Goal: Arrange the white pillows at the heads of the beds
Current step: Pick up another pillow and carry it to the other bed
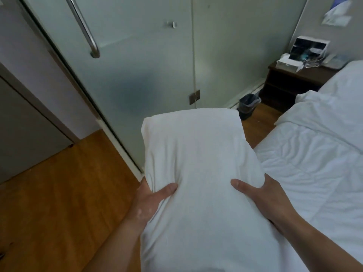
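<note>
Both the left hand (149,201) and the right hand (259,195) are clamping the white pillow (198,173) by its sides, its long axis pointing away from the person, just left of the bed (314,163), whose head is lying ahead-right.

No text, label or number is legible on anything in view.
</note>
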{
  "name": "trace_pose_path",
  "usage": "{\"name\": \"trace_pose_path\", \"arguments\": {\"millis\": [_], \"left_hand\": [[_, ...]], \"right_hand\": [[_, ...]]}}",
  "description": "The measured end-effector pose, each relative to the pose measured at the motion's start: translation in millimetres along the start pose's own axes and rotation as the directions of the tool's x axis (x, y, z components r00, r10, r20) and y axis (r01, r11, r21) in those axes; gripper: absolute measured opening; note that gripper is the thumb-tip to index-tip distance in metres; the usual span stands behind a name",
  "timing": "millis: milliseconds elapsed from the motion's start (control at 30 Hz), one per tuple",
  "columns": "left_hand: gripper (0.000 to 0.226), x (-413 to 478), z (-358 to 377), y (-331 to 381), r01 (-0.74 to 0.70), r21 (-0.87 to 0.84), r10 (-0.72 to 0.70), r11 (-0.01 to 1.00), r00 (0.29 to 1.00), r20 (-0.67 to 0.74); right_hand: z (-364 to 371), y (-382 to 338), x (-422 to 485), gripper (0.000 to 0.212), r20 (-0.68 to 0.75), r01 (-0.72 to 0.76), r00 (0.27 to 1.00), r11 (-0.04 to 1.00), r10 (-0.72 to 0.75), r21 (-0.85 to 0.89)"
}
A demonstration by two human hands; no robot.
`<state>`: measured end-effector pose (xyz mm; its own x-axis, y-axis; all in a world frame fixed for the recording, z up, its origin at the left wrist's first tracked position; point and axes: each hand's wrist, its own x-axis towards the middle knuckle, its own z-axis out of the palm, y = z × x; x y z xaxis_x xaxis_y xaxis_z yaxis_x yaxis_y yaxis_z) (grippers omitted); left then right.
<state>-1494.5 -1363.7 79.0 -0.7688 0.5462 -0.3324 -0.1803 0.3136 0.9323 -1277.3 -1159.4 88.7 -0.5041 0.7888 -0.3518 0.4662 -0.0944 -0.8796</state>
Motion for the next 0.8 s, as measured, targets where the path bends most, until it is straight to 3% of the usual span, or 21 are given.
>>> {"name": "trace_pose_path", "arguments": {"millis": [233, 300, 433, 667, 800], "left_hand": [[0.115, 158.5, -22.6, 54.6, -0.040, 0.090, 0.023, 0.995, 0.984, 0.179], [0.104, 196.1, -17.4, 69.8, -0.056, 0.132, 0.023, 0.990, 0.971, 0.239], [0.051, 274.8, 7.0, 94.3, -0.074, 0.173, 0.015, 0.982, 0.947, 0.322], [0.049, 405.9, 76.7, 149.9, -0.107, 0.186, 0.026, 0.977, 0.918, 0.396], [0.072, 460.8, 123.5, 181.5, -0.139, 0.184, 0.038, 0.973, 0.882, 0.470]], "right_hand": [[48.5, -58.8, 80.4, 0.063, -0.159, -0.052, 0.985, 0.994, 0.066, 0.094], [54.1, -70.3, 104.0, 0.065, -0.204, -0.064, 0.975, 0.990, 0.088, 0.122], [57.2, -86.5, 159.1, 0.063, -0.272, -0.079, 0.955, 0.984, 0.121, 0.162], [29.5, -122.3, 282.4, 0.061, -0.342, -0.108, 0.924, 0.974, 0.172, 0.198], [4.6, -134.8, 332.6, 0.070, -0.406, -0.121, 0.892, 0.970, 0.200, 0.210]]}}
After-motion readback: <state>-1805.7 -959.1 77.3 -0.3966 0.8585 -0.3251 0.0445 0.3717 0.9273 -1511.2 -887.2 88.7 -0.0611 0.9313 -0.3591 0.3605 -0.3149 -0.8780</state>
